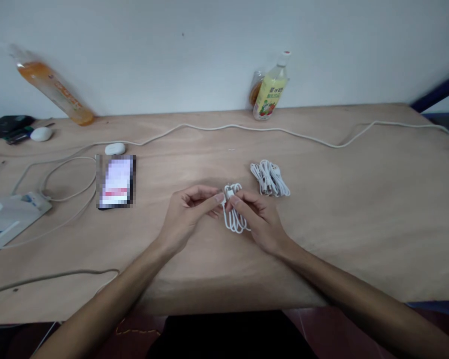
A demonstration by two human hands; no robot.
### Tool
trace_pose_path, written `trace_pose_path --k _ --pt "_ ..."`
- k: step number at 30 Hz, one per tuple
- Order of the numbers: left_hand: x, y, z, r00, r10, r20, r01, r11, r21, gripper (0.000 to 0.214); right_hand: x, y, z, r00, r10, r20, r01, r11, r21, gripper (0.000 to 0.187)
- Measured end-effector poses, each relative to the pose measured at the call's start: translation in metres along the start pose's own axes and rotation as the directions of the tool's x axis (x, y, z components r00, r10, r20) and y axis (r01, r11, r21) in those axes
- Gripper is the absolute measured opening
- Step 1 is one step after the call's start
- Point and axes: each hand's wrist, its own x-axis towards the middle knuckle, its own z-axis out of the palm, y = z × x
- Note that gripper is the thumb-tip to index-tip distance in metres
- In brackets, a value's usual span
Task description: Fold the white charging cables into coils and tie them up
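A white charging cable (pixel 235 220), looped into a coil, is held between both hands above the middle of the table. My left hand (pixel 190 208) pinches one white end of it between thumb and fingers. The fingers of my right hand (pixel 260 214) are closed round the other side, by a connector with a metal tip. Loops of the cable hang below the fingertips. Just beyond my right hand lies a bundle of coiled white cables (pixel 270 178) with several connectors showing.
A phone (pixel 115 182) and a white earbud case (pixel 115 148) lie to the left. An orange drink bottle (pixel 56 92) and a yellow-labelled bottle (pixel 271 89) stand by the wall. One long white cord (pixel 224 127) crosses the wooden table (pixel 359 209).
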Motion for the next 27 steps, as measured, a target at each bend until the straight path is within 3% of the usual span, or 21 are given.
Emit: trace_pose_path --k 13,20,27 --pt "-0.0028 0.0024 0.0038 0.999 -0.035 -0.032 0.034 0.999 -0.018 0.041 -0.0052 -0.0004 0.0022 0.993 -0.117 0.011 0.118 0.982 -0.149 0.028" --pt "-0.0027 0.0026 0.0029 1.000 0.007 -0.008 -0.007 1.000 -0.002 0.030 -0.0021 0.0020 -0.0022 0.995 -0.087 -0.052 0.079 0.986 -0.149 0.032" --pt "-0.0024 0.0001 0.0004 1.000 0.002 -0.004 -0.002 1.000 0.017 0.033 -0.0010 0.0019 -0.0014 0.997 -0.042 -0.071 0.035 0.994 -0.099 0.036"
